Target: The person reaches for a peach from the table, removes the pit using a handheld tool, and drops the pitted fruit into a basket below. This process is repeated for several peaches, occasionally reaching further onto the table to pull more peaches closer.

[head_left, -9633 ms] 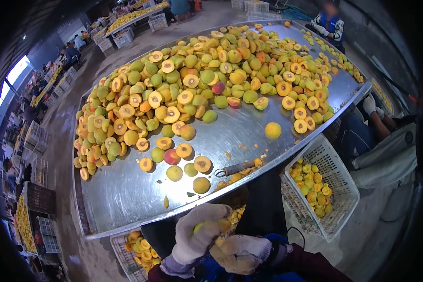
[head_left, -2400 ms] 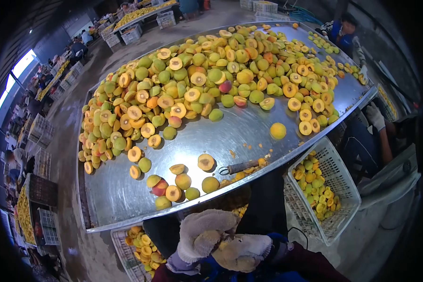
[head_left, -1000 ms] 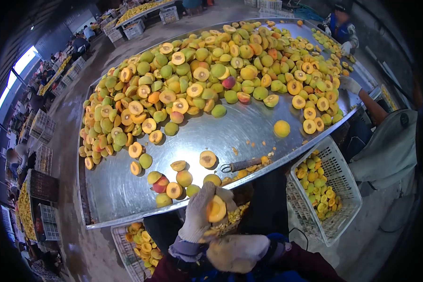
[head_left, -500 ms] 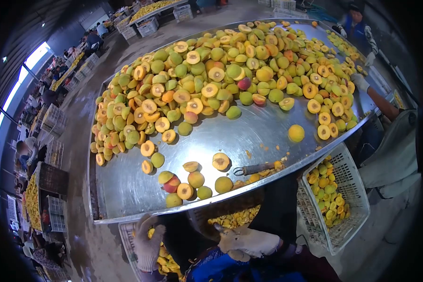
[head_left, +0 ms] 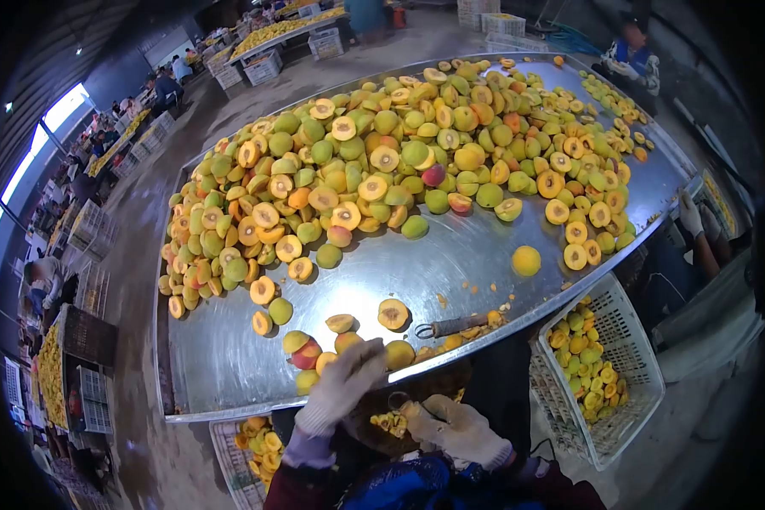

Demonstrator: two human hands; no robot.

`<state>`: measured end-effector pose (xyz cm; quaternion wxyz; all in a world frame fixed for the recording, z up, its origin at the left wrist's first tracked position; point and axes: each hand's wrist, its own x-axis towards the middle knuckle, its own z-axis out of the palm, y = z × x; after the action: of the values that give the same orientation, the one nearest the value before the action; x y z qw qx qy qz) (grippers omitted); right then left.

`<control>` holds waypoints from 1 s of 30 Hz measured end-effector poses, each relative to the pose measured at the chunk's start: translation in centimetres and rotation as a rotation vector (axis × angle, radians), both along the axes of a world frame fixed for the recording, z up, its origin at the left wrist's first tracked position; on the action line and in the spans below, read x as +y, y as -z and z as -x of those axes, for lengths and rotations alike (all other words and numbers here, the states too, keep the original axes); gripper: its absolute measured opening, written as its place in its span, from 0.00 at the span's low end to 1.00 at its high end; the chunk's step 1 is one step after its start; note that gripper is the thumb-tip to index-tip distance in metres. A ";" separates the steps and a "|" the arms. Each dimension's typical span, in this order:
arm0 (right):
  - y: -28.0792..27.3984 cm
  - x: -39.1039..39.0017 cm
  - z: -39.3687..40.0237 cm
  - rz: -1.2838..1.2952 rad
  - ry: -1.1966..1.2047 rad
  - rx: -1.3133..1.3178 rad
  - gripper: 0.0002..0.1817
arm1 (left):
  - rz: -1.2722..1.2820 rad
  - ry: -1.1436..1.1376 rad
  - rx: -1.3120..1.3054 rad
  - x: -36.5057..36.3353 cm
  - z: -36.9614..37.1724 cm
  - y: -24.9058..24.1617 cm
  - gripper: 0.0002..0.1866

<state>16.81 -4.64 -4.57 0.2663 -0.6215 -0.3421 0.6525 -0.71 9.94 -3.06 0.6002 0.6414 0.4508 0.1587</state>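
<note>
- Fingers of the gloved left hand [head_left: 342, 387] reach over the near rim of the steel table [head_left: 229, 365], loosely curled on the small cluster of peach halves [head_left: 319, 348] at the edge; whether they grip one cannot be told.
- Gloved right hand [head_left: 455, 429] sits low by the lap, its fingers closed around a small pitting tool [head_left: 397, 399] whose looped tip pokes out.
- Glove fabric hides the fingertips of both hands.
- A second tool [head_left: 455, 325] lies on the table edge, just beside scraps.
- White plastic crate [head_left: 633, 425] on the right holds pitted halves; another crate [head_left: 229, 450] under the table, partly cut off, holds more.
</note>
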 end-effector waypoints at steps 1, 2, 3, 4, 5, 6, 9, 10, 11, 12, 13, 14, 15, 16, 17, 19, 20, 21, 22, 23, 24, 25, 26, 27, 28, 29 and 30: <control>-0.3 0.1 -0.1 0.001 0.007 -0.003 0.32 | -0.294 -0.029 0.093 2.1 -0.3 5.1 0.28; -1.1 0.3 -0.2 0.010 0.086 0.093 0.30 | -0.447 -0.077 0.358 2.9 -2.8 3.5 0.31; -1.7 0.5 -0.3 0.016 0.168 0.188 0.27 | -0.718 -0.129 0.352 4.8 -3.8 7.3 0.30; -2.1 0.4 -0.4 0.016 0.180 0.184 0.27 | -0.738 -0.098 0.460 5.8 -5.1 7.7 0.29; -2.4 0.3 -0.5 -0.020 0.170 0.172 0.26 | -0.756 -0.066 0.569 6.6 -6.2 8.0 0.29; -2.5 0.2 -0.8 -0.056 0.161 0.157 0.25 | -0.756 -0.057 0.560 7.2 -6.7 8.8 0.29; 2.0 -1.3 -0.6 -0.398 0.077 0.001 0.20 | -0.665 0.204 0.592 8.0 -7.4 9.7 0.28; 2.2 -1.3 -0.6 -0.390 0.083 0.004 0.20 | -0.465 0.149 0.509 7.5 -7.4 8.6 0.26; 2.2 -0.9 -0.7 -0.334 0.121 0.097 0.20 | -0.268 0.087 0.423 7.4 -7.3 8.1 0.25; 2.2 -0.6 -0.8 -0.279 0.158 0.189 0.20 | -0.147 -0.023 0.200 6.8 -6.5 8.7 0.24; 2.1 -0.5 -0.9 -0.274 0.162 0.193 0.20 | -0.143 -0.019 0.205 5.7 -6.0 7.8 0.24; 1.7 -0.6 -0.9 -0.310 0.133 0.151 0.21 | 0.148 -0.156 -0.121 4.0 -5.3 5.4 0.24; 1.3 -0.5 -0.9 -0.347 0.100 0.109 0.22 | 0.435 -0.296 -0.449 2.5 -4.5 3.7 0.24; 0.4 -0.2 -0.9 -0.346 0.097 0.115 0.22 | 0.459 -0.284 -0.532 1.5 -3.6 3.2 0.24; -0.8 0.3 -0.9 -0.247 0.019 0.013 0.27 | 0.481 -0.274 -0.616 0.6 -2.7 3.1 0.24; -2.8 1.0 -0.6 -0.146 -0.067 -0.085 0.32 | 0.461 -0.270 -0.595 -0.9 -1.8 3.0 0.29; -3.7 1.3 -0.5 -0.175 -0.096 -0.117 0.33 | 0.435 -0.329 -0.672 -1.8 -1.9 2.3 0.28; -4.1 1.4 -0.3 -0.204 -0.123 -0.150 0.33 | 0.407 -0.384 -0.751 -2.4 -1.8 1.8 0.27; -4.0 1.3 0.0 -0.205 -0.124 -0.148 0.33 | 0.381 -0.368 -0.728 -2.8 -1.4 1.7 0.30; -3.8 1.3 0.1 -0.218 -0.152 -0.172 0.32 | 0.381 -0.368 -0.728 -3.2 -1.4 1.5 0.30; -3.7 1.1 0.3 -0.230 -0.180 -0.195 0.31 | 0.387 -0.403 -0.778 -3.7 -1.5 1.1 0.29; -3.8 0.9 0.6 -0.228 -0.180 -0.195 0.31 | 0.393 -0.439 -0.829 -4.3 -1.7 0.9 0.29; -4.1 0.7 0.8 -0.337 -0.187 -0.290 0.31 | 0.393 -0.439 -0.829 -4.8 -1.8 0.8 0.29; -4.2 0.6 1.1 -0.447 -0.194 -0.386 0.31 | 0.370 -0.480 -0.791 -5.3 -1.8 0.8 0.29; -3.4 0.2 1.4 -0.447 -0.197 -0.385 0.31 | 0.347 -0.522 -0.752 -5.7 -1.9 0.8 0.31; -2.1 -0.2 2.0 -0.498 -0.222 -0.486 0.30 | 0.346 -0.526 -0.752 -6.1 -2.0 0.7 0.31; -1.4 -0.5 2.3 -0.548 -0.246 -0.586 0.29 | 0.245 -0.494 -0.671 -6.4 -2.0 0.6 0.33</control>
<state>14.52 -5.14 -3.13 0.2333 -0.6416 -0.6360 0.3597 1.33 3.54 -3.62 0.7293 0.3512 0.3862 0.4423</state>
